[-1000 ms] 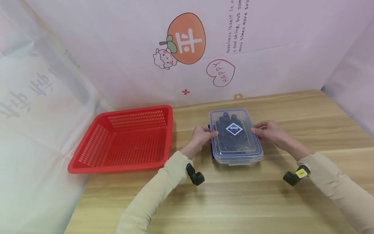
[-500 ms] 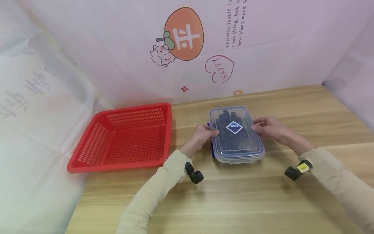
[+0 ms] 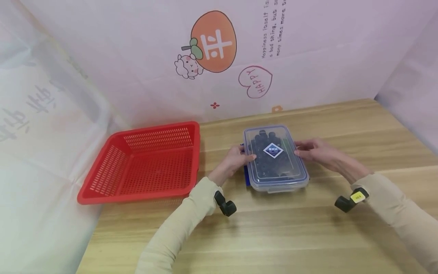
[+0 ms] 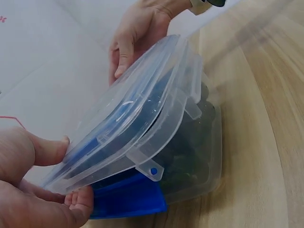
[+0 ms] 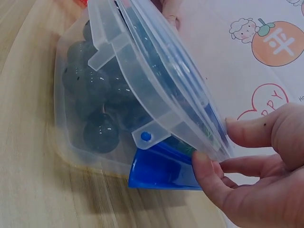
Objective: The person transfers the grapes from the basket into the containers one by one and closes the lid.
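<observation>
A clear plastic container point(image 3: 273, 179) full of dark round fruits point(image 5: 95, 128) stands on the wooden table point(image 3: 273, 228). Its clear lid point(image 3: 273, 150) carries a diamond label. My left hand point(image 3: 247, 155) pinches the lid's left edge between thumb and fingers. My right hand point(image 3: 298, 150) pinches the right edge the same way. In the wrist views the lid point(image 4: 142, 118) sits slightly raised over the box, and a blue latch point(image 4: 128, 199) hangs open under my left hand point(image 4: 71, 166). Another blue latch point(image 5: 161, 171) hangs open below my right hand point(image 5: 213, 142).
An empty red perforated basket point(image 3: 154, 131) sits on the table to the left of the container. Pink printed sheets wall in the back and both sides. Bare wood lies in front of the container.
Both hands have kept their hold on the lid's sides. Only the view has shifted a little.
</observation>
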`<state>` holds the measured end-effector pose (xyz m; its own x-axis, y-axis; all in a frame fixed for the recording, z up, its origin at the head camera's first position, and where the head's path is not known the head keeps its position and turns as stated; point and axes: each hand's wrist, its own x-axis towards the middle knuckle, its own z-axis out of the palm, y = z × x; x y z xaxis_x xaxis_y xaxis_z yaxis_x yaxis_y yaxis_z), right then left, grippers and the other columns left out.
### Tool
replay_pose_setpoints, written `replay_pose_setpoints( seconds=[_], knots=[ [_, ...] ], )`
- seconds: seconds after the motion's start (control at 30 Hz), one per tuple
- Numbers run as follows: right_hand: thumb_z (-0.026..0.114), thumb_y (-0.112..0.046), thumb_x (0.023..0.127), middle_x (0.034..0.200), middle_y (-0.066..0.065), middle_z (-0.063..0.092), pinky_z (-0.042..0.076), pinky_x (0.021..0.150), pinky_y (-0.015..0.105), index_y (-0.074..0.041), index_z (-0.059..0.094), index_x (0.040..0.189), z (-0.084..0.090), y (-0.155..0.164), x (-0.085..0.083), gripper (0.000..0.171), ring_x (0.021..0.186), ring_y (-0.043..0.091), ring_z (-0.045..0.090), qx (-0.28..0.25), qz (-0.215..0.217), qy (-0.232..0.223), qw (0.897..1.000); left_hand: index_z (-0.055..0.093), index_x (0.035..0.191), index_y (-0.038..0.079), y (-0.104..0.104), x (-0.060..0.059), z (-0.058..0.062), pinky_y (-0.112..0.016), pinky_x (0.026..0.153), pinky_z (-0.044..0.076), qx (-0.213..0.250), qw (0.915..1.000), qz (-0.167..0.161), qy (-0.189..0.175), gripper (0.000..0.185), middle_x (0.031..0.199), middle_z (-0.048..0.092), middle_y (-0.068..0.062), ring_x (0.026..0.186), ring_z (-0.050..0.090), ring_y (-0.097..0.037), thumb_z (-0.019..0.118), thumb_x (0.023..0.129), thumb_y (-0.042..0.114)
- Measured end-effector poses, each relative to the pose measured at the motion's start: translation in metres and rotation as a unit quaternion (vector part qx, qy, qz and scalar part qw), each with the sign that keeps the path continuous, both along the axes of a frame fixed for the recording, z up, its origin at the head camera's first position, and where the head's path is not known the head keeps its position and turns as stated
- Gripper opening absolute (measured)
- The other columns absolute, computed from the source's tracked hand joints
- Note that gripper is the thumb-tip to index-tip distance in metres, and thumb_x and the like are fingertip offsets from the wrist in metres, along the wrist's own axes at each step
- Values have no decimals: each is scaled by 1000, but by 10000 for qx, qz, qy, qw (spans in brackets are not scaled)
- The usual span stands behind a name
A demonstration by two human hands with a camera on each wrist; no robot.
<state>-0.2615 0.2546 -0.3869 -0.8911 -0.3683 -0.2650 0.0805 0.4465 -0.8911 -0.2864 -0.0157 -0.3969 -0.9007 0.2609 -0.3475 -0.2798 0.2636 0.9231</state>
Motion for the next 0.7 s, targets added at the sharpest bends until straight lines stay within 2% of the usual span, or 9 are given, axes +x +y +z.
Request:
replay_pose_setpoints(
  seconds=[0.13, 0.23, 0.33, 0.4, 0.5, 0.6, 0.7],
  knots=[
    [52, -18, 95, 144, 34, 31, 42, 104, 40, 11, 17, 145, -2, 2, 4, 67, 128, 43, 40, 0, 123, -14, 9999, 55, 123, -4, 1, 3, -4, -30, 86, 53, 111, 9996, -229, 102, 37, 114, 64, -22, 85, 62, -18, 61, 87, 0],
    [52, -19, 95, 145, 36, 28, 31, 109, 53, 11, 16, 145, -2, 2, 4, 68, 132, 49, 33, -80, 247, 69, 9996, 55, 122, -4, 2, 5, -4, -29, 86, 52, 173, 9995, -187, 206, 36, 113, 63, -22, 84, 60, -16, 61, 87, 0],
    [52, -19, 95, 147, 37, 23, 22, 111, 58, 9, 12, 146, -3, 2, 2, 70, 135, 50, 26, -267, 362, 48, 9990, 54, 123, -3, 2, 5, -4, -29, 87, 51, 186, 9994, -96, 270, 37, 112, 63, -22, 85, 60, -16, 61, 87, 0],
    [52, -17, 95, 147, 37, 23, 23, 111, 55, 9, 11, 147, -3, 3, 2, 71, 135, 50, 26, -416, 414, 9, 9983, 54, 124, -3, 3, 5, -4, -28, 85, 51, 163, 9993, -111, 330, 38, 112, 63, -21, 85, 60, -15, 62, 86, 0],
    [53, -12, 93, 144, 37, 28, 37, 108, 41, 9, 10, 147, -5, 5, 3, 72, 131, 45, 36, -645, 512, 16, 9966, 53, 125, -2, 3, 6, -6, -26, 83, 50, 60, 9983, -266, 519, 39, 113, 63, -21, 85, 59, -14, 62, 87, 1],
    [55, -8, 91, 141, 36, 33, 45, 98, 23, 8, 11, 147, -8, 7, 5, 73, 124, 28, 46, -864, 617, 77, 9943, 52, 125, -3, 1, 6, -9, -26, 85, 49, -33, 9964, -457, 712, 39, 114, 62, -20, 88, 57, -14, 62, 87, 3],
    [56, -6, 90, 140, 36, 33, 45, 93, 16, 9, 10, 147, -13, 8, 6, 75, 116, 13, 50, -1095, 650, 65, 9918, 51, 126, -2, 0, 5, -9, -28, 91, 47, -87, 9955, -590, 736, 40, 118, 60, -20, 92, 55, -14, 61, 88, 4]
  ],
)
